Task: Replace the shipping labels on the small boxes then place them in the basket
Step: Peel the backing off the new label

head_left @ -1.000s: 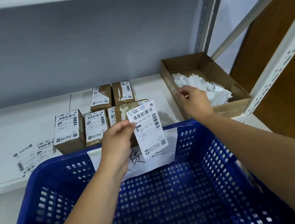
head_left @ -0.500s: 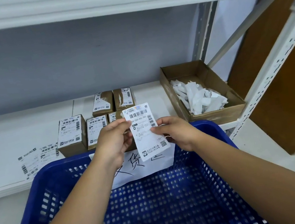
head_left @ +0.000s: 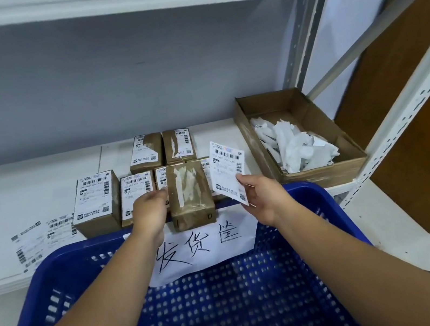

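While left hand (head_left: 149, 212) grips torn-label box (head_left: 189, 192), right hand (head_left: 264, 197) pinches loose label (head_left: 228, 173) just beside it; basket (head_left: 308, 190) below both.

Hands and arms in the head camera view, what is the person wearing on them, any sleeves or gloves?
The left hand and right hand are both bare: no gloves, rings, watch or bands show. The arms are uncovered right down to the picture's bottom edge, with no sleeves in sight.
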Motion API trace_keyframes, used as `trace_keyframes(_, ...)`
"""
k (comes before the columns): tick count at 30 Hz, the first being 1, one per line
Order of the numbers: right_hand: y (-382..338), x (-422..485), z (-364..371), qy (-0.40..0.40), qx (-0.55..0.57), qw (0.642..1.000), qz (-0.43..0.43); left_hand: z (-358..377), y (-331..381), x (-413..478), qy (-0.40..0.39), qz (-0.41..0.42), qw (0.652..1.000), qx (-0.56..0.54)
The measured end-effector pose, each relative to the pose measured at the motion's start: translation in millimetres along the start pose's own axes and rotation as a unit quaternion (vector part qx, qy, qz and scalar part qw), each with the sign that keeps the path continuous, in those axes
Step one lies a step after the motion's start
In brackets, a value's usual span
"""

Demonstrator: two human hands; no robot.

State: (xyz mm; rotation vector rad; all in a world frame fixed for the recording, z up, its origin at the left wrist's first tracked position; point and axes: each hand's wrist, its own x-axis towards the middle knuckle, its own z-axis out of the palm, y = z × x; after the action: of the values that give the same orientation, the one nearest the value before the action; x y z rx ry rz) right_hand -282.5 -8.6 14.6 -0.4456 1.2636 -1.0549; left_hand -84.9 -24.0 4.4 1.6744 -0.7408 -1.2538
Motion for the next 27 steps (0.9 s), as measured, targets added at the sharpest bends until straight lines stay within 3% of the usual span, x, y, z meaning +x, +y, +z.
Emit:
trace_keyframes(4,6,11,16,0.0,0.041,0.999,0.017,8,-7,18,-0.032,-0.05,0.998,-0.025)
trace_keyframes(10,18,17,39,-0.018,0.018,0.999,0.041,17,-14,13,-0.028,-0.013,0.999,0.013)
trace_keyframes(13,16,9,40,-0.022,0.004,0.999,0.039,12,-16,10,-0.036,-0.01,0.999,-0.031)
trace_keyframes(19,1,-29,28,-0.045,0.021,0.998,0.027,-17,2,-34,-0.117,-0.04,0.984,-0.13)
trace_keyframes(27,-2,-111,21,-0.098,-0.034,0.995,-0.007,-57,20,-119,-0.19,0.011,0.979,-0.069)
